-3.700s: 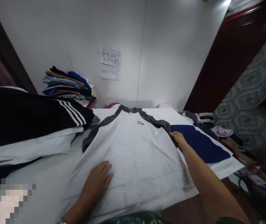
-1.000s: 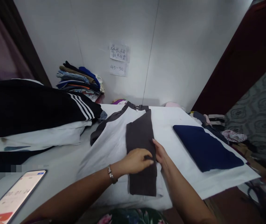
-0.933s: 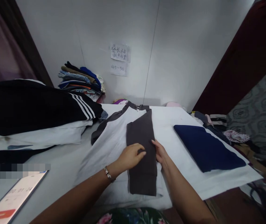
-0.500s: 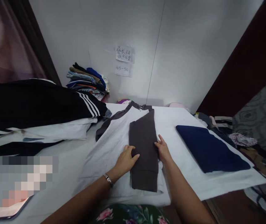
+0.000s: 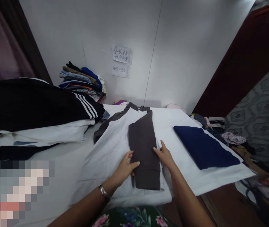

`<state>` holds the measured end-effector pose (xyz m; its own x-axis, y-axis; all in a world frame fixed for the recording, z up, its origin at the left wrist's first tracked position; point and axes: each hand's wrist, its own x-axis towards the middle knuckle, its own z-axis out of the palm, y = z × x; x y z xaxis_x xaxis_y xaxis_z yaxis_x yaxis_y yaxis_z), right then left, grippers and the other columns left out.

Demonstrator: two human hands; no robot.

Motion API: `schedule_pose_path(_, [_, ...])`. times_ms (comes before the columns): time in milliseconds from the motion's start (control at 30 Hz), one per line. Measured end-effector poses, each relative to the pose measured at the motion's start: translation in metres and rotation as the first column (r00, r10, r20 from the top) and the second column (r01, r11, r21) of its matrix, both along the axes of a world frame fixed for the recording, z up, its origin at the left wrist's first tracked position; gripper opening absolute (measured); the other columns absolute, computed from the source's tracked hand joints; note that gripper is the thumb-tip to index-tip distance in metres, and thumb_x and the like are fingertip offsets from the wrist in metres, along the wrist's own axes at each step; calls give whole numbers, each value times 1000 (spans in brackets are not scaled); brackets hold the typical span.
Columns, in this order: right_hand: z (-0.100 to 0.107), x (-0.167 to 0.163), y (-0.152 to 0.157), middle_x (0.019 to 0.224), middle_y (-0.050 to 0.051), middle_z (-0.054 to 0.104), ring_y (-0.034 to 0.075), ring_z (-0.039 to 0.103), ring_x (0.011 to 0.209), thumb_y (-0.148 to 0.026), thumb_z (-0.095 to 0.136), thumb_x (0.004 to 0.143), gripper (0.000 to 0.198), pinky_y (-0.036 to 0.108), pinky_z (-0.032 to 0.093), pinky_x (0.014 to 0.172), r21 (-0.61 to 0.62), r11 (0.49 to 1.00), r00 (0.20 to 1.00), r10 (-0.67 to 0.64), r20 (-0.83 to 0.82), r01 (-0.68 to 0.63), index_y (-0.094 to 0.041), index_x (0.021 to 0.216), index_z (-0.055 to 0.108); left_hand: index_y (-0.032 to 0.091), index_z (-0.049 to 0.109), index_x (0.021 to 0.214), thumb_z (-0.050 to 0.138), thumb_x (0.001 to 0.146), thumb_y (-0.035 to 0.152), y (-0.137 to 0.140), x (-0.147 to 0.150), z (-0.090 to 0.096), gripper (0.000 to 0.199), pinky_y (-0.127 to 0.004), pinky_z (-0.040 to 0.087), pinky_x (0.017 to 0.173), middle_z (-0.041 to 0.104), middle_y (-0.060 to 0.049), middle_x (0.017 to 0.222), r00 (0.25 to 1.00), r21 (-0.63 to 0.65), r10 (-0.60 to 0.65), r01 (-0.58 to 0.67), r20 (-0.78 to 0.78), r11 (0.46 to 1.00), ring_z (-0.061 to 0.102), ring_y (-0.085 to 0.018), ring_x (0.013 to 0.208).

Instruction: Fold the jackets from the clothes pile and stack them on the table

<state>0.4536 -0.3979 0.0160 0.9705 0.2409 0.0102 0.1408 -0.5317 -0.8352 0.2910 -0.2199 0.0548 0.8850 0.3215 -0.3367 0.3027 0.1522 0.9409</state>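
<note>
A long-sleeved shirt (image 5: 108,151) with a white body and dark grey sleeves lies spread on the white table, its neck at the far end. One grey sleeve (image 5: 144,142) is laid over the body, cuff towards me. My left hand (image 5: 126,167) pinches the sleeve's left edge, thumb on top and some fingers tucked beneath. At the sleeve's right edge, my right hand (image 5: 164,154) grips the cloth with its thumb on top and index finger raised; its other fingers are partly hidden. Off to the right rests a folded navy blue garment (image 5: 205,148).
Black clothing with white stripes (image 5: 40,104) is heaped at the left over white cloth. Behind it stands a stack of folded clothes (image 5: 82,80). Loose clothes (image 5: 233,138) lie beyond the table's (image 5: 221,181) right edge. Handwritten paper notes (image 5: 121,60) hang on the wall.
My left hand has shifted its hold on the sleeve's left edge, with fingers now under it. The cuff end has moved slightly. The whole view has shifted a little.
</note>
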Motion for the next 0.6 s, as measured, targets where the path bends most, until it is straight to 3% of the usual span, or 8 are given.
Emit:
schedule_pose_path(100, [2,-5,-6,107,8,67,24,62,101,-45,69,67,85,35,48,87,207,978,995,47,-87,-28,-19,142,41,18,29,138,67,75,31,-10,2,3,75,-18,44,43,44,-18,137,999,-92,-34,36,23,995,59,-12,73])
schedule_pose_path(200, [8,-4,-11,100,6,67,22,64,88,-38,69,66,85,34,51,78,361,933,984,60,-170,5,-20,143,39,19,22,141,66,76,34,-16,3,1,80,-19,45,43,44,-18,137,992,-55,-119,121,29,991,60,-12,74])
schedule_pose_path(333, [13,-3,-20,82,1,65,20,62,80,-32,74,61,79,32,49,75,269,961,982,-15,-186,66,-19,135,50,20,24,141,61,78,40,-8,1,-3,76,-22,44,42,45,-17,133,975,128,-217,221,-42,967,53,-5,55])
schedule_pose_path(433, [14,-11,-31,60,-5,57,15,56,57,-40,74,65,87,28,47,60,215,976,982,27,-188,14,-18,143,41,20,33,137,57,79,41,5,-8,-6,66,-22,43,45,56,-8,114,978,304,-208,208,-31,930,50,-6,53])
schedule_pose_path(600, [11,-38,-47,59,-6,57,14,53,49,-45,74,68,96,24,42,50,236,970,960,120,-252,-59,-18,148,30,19,50,125,52,81,38,19,-31,-7,48,-27,45,61,62,-2,96,986,598,-165,136,-5,790,53,-10,59])
